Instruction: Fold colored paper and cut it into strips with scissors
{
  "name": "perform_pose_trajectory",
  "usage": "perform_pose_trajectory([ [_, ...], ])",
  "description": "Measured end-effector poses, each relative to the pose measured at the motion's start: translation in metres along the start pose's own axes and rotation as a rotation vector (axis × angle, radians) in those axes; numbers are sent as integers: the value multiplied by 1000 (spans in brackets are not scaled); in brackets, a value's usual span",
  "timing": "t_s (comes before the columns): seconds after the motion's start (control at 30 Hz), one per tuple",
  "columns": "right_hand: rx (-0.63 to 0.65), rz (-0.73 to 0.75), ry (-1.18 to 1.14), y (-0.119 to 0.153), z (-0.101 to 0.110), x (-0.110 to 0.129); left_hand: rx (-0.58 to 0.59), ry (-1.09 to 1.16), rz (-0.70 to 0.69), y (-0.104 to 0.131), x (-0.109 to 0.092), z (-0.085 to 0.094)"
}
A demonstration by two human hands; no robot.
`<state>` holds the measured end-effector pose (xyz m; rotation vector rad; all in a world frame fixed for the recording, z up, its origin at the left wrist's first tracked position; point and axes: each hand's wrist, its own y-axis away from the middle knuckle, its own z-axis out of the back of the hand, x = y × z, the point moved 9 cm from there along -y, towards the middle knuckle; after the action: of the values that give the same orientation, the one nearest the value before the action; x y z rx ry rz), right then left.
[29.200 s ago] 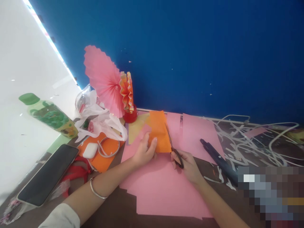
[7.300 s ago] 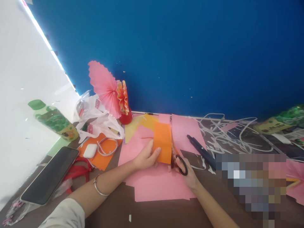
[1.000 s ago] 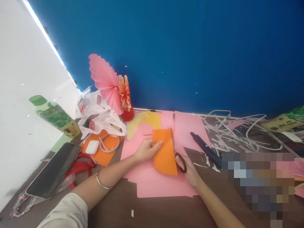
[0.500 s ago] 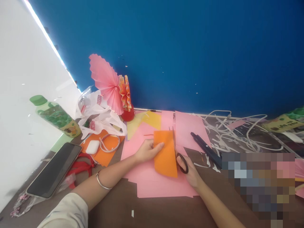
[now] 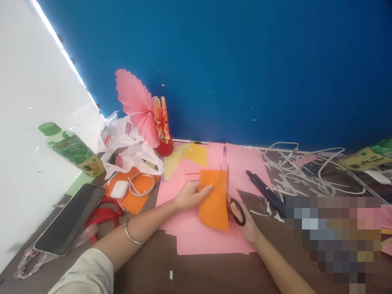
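Observation:
An orange sheet of paper (image 5: 213,202) is pinched at its left edge by my left hand (image 5: 192,195), thumb on top and fingers behind. My right hand (image 5: 243,220) grips black-handled scissors (image 5: 238,212). The scissor blades point away from me along the sheet's right edge, and their tips show beyond its top corner. Part of the blades is hidden behind the orange paper. Beneath both hands lie pink sheets of paper (image 5: 211,243) on the dark table.
Left of my hands are a phone (image 5: 70,220), a green-capped bottle (image 5: 72,149), a white earphone case (image 5: 119,189) and a plastic bag (image 5: 147,157). A pink paper fan (image 5: 136,106) stands against the blue wall. Right are a dark stick-like device (image 5: 266,192) and tangled white cables (image 5: 290,175).
My right hand and the scissors have shifted slightly to the right. The orange paper has moved a little right and down, with my left hand still pinching it.

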<state>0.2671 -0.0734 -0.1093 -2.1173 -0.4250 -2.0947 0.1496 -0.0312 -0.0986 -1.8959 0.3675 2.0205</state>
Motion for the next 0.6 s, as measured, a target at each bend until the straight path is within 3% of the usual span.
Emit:
perform_pose_trajectory([
  [0.3,37,-31,39,-1,-3,1,0,-21,-4,0,-1,0],
  [0.6,-14,5,93,-1,0,8,8,-23,-2,0,-1,0],
])
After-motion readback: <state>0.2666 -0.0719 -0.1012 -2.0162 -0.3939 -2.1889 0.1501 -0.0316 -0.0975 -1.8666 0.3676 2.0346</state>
